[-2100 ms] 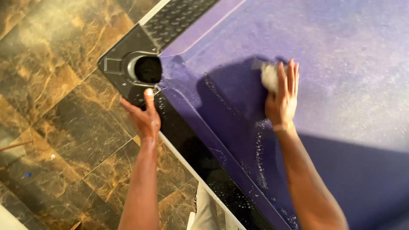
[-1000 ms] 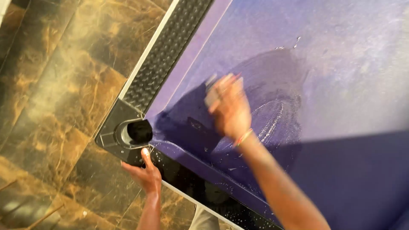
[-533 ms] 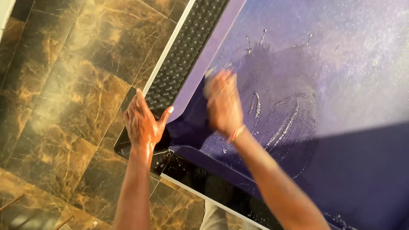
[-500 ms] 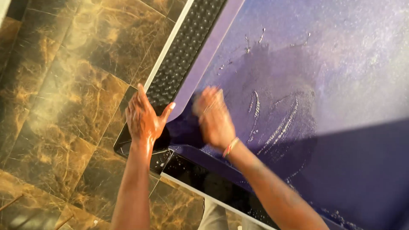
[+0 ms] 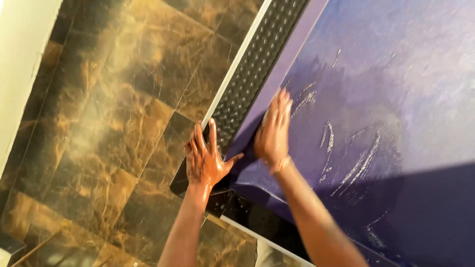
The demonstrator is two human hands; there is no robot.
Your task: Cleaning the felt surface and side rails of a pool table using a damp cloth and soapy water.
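Two bare hands work at the corner of a pool table covered in purple cloth. The right hand [image 5: 273, 132] lies flat on the purple cloth [image 5: 386, 99], fingers together and pointing up along the table's edge. Its grip presses down on a small pale pad or sponge [image 5: 265, 114], of which only a sliver peeks out beside the fingertips; the hand is not curled round it, and how firmly it is held cannot be told. A thin band circles that wrist.

The left hand [image 5: 204, 159] rests just left of the right one, fingers spread wide, palm down on the black corner piece [image 5: 195, 190] of the table. It holds nothing; it is simply braced there, covering the corner pocket.

From that corner, a black studded rail [image 5: 257, 69] runs up and to the right, and this is the long axis of the scene. The right hand sits just inside the rail, on the cloth side, with its fingers lying parallel to it. The pad is at the rail's foot, so the right hand is the nearer one to it.

Farther from the corner, the cloth shows white soapy streaks [image 5: 356, 158] and a darker wet patch. Outside the rail lies a brown marbled tile floor [image 5: 109, 128].
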